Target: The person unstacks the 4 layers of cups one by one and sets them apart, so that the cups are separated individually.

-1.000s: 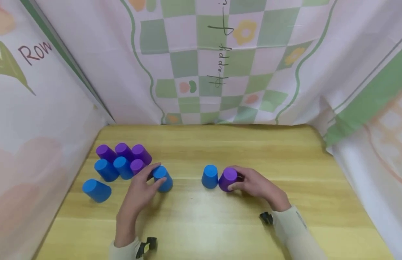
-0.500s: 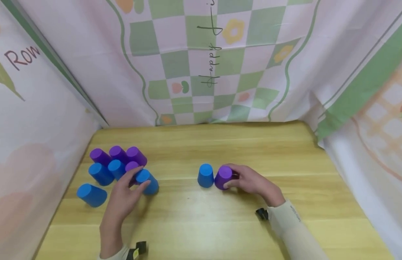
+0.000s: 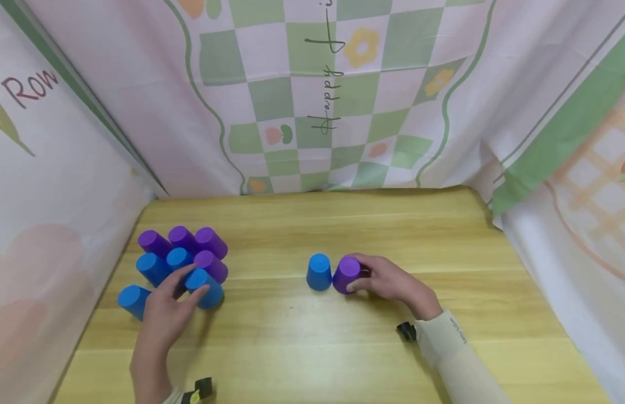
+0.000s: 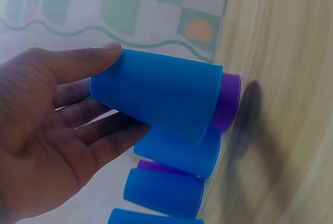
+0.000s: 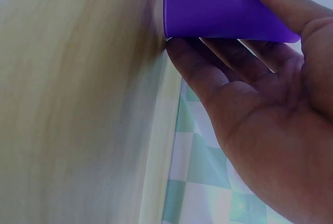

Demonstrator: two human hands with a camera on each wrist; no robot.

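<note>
My left hand (image 3: 163, 314) grips an upside-down blue cup (image 3: 207, 293) at the left of the table, with the thumb on one side and fingers on the other. In the left wrist view this blue cup (image 4: 161, 94) has its rim a little off the table, its shadow lying apart. Close behind it stands a purple cup (image 3: 211, 266). Near the middle, my right hand (image 3: 393, 280) holds another purple cup (image 3: 346, 275) upside down, thumb and fingers around its sides. The right wrist view shows that purple cup's rim (image 5: 166, 11) at the table surface. A blue cup (image 3: 319, 273) stands just left of it.
Several upside-down purple and blue cups cluster at the left, including a purple one (image 3: 154, 242) and a blue one (image 3: 152, 268). A separate blue cup (image 3: 133, 301) is partly behind my left hand. Patterned curtains (image 3: 312, 101) border the wooden table (image 3: 302, 353).
My left hand has carried its blue cup leftward, from open table to beside the cluster. The right hand keeps its grip on the purple cup. The head view has shifted slightly.
</note>
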